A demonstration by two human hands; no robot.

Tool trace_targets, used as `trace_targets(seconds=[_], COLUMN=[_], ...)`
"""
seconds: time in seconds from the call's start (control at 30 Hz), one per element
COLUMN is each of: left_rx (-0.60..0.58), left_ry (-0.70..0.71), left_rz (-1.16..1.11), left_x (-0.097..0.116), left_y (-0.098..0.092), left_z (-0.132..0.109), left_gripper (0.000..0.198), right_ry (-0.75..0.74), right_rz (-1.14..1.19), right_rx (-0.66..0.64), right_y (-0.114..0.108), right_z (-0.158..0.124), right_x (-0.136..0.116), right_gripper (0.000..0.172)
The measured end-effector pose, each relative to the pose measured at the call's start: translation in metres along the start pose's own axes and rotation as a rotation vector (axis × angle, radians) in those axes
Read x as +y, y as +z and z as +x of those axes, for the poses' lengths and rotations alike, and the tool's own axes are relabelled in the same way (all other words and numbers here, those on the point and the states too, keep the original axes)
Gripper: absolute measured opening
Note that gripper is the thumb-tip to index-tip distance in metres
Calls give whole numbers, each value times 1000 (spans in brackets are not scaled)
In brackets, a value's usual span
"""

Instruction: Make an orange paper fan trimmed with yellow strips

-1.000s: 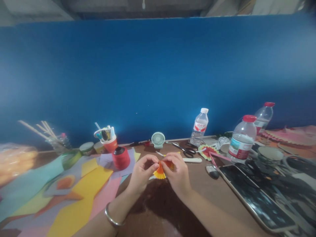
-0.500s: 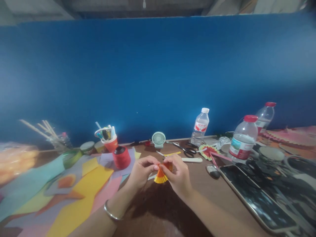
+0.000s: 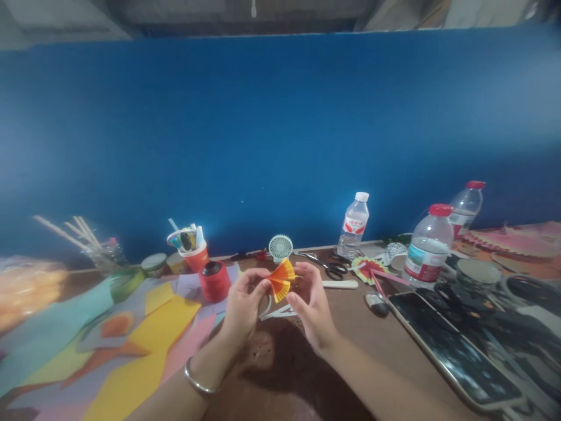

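Note:
A pleated paper fan (image 3: 281,280), orange at its folded centre and yellow along the outer edges, is pinched between the thumb and fingers of my left hand (image 3: 248,298). Its two wings spread toward the right. Close beside it, my right hand (image 3: 314,310) has its thumb and fingers apart, curved around the fan's right side; its fingertips are near the paper, and I cannot tell whether they touch it. White paper strips (image 3: 280,312) lie on the table beneath the hands.
Coloured paper sheets (image 3: 162,327) cover the left, with a red thread spool (image 3: 214,282) and a cup of pens (image 3: 194,255) behind. Scissors (image 3: 333,270), a mini fan (image 3: 280,248) and a water bottle (image 3: 353,227) stand or lie at the back. A phone (image 3: 456,351) lies right.
My right hand has let go of the paper fan and its fingers have spread. The fan has turned and lifted in my left hand, so its wings now point right.

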State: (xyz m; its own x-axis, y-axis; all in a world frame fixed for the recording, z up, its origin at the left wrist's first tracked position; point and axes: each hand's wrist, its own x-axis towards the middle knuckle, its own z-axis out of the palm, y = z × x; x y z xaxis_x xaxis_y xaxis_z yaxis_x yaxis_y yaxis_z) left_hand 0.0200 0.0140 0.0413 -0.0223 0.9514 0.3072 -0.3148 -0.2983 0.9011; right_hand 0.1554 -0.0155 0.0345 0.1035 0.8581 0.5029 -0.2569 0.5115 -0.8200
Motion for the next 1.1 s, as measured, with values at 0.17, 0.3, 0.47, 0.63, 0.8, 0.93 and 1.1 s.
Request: trace_targets(seconds=[0.17,0.3,0.47,0.63,0.8,0.93,1.1], left_rx=[73,14,21,-25,-86,-127,-241], left_ry=[-33,-127,-217,-261,-272,-253,-245], left_rz=[5,-35,-67,-172,-247,-264,-226], left_x=[-3,0,1,5,9,10,12], left_y=[5,11,7,9,17,17,14], left_z=[-6,-11,-5,-5,-12,-14,-13], left_gripper=[16,26,22,21,15,16,21], right_ry=[272,304,316,327,359,345,359], right_rz=[121,102,154,297,456,418,503], right_rx=[34,98,117,100,-46,16,12], right_y=[11,8,1,5,8,7,6], right_z=[6,9,13,11,8,8,7], right_x=[2,5,9,4,5,8,6], right_gripper=[23,18,18,20,34,17,20])
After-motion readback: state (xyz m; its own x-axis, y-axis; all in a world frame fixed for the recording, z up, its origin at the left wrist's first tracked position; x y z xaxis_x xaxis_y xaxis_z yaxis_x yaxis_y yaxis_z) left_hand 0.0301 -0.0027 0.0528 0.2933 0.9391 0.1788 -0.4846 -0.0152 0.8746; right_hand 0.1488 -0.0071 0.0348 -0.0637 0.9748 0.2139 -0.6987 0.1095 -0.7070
